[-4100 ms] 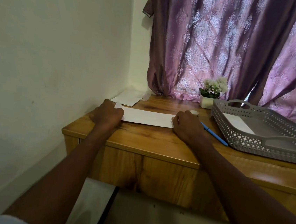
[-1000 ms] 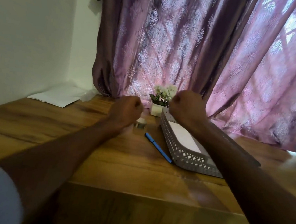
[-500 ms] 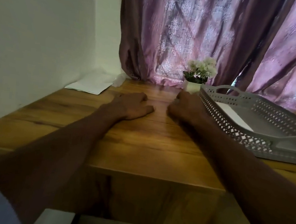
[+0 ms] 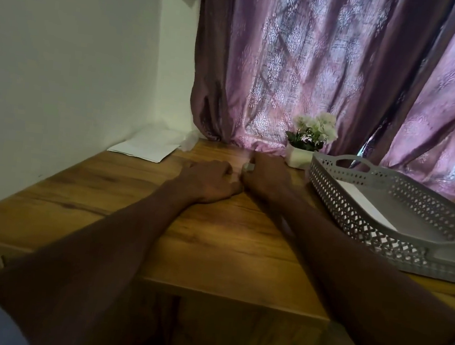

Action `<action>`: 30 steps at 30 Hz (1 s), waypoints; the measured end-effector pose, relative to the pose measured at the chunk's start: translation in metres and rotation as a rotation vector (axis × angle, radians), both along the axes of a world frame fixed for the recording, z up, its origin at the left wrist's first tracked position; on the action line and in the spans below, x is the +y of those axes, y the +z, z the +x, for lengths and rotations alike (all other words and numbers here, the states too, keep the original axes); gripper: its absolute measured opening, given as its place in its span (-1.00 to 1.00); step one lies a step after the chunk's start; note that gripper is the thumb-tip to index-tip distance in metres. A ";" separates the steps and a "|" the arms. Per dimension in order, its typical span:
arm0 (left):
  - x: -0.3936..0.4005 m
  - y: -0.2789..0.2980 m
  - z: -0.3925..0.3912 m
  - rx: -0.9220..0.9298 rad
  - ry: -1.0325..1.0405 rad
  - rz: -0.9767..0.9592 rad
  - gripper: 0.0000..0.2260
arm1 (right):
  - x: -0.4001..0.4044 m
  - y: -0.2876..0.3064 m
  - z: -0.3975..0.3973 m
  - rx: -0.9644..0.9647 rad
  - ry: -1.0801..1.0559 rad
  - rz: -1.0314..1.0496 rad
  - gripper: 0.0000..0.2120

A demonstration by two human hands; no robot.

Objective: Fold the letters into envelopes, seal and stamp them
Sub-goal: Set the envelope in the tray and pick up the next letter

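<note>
My left hand (image 4: 210, 181) rests knuckles-up on the wooden table (image 4: 123, 189), fingers curled, with nothing visible in it. Just to its right, almost touching it, my right hand (image 4: 269, 178) curls its fingers over a small pale round roll (image 4: 247, 167), of which only a sliver shows. A white envelope (image 4: 363, 205) lies flat inside the grey perforated tray (image 4: 355, 228) at the right. Loose white sheets (image 4: 147, 147) lie in the back left corner against the wall. No paper lies between my hands.
A small white pot of pale flowers (image 4: 301, 156) stands behind my right hand, next to the tray's far corner. A purple curtain (image 4: 329, 70) hangs along the back and a white wall (image 4: 64, 57) closes the left side. The table's front edge (image 4: 235, 299) runs under my forearms.
The letter that lay between my hands four seconds ago is gone from the table. My raised fists came down onto the table, and my right hand has reached forward onto the small roll.
</note>
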State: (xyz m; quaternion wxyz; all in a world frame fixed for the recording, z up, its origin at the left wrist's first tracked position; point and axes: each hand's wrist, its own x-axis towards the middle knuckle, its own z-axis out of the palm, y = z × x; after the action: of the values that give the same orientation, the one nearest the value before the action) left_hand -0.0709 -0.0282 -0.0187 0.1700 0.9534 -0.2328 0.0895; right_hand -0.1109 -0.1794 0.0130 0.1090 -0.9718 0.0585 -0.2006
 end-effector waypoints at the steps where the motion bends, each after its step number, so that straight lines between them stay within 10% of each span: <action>1: 0.000 0.000 0.000 -0.002 -0.002 -0.006 -0.32 | 0.000 -0.001 0.000 0.006 -0.002 -0.011 -0.62; 30: 0.005 0.004 -0.016 -0.113 0.051 -0.163 -0.78 | -0.042 0.006 -0.033 -0.058 -0.203 -0.078 -0.70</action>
State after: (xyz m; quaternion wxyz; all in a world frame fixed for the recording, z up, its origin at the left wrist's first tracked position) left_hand -0.0870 -0.0230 -0.0152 0.2314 0.9354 -0.2096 0.1661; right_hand -0.1436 -0.2215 0.0188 0.0518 -0.9581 0.1458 -0.2409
